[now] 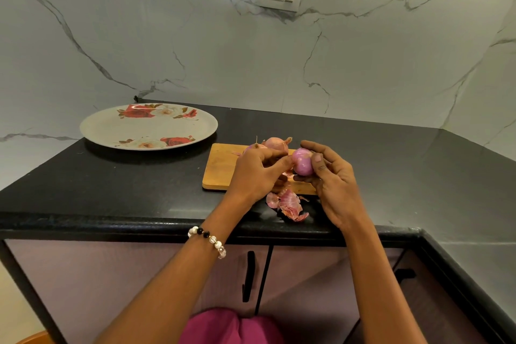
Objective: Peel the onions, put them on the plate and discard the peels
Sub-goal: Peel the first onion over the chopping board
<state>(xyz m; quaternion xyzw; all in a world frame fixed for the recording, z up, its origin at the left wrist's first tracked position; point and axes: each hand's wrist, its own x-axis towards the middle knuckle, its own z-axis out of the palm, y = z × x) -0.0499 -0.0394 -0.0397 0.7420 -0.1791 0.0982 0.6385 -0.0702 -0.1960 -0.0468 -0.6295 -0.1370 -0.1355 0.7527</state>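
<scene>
Lying nearest me on the counter (139, 190) are loose peels (290, 204). Above the cutting board (220, 170) my right hand (332, 184) cups the peeled onion (303, 160), my left hand (259, 173) pinching its skin at nine o'clock. Two unpeeled onions (276, 144) sit behind; plate (117, 131) at ten o'clock.

From where I stood, the left hand (258, 173) covered most of one unpeeled onion (251, 148) on the cutting board (220, 167), so only a sliver of it showed. The near right corner of the board lay behind the right hand (332, 184). That hand's palm hid the far side of the peeled onion (303, 165), and whether the left fingertips were pinching a strip of skin there was too small to tell. Part of the peel pile (289, 204) sat under the left wrist. An orange thing (33, 339) at the bottom left corner was cut off, unidentifiable.
</scene>
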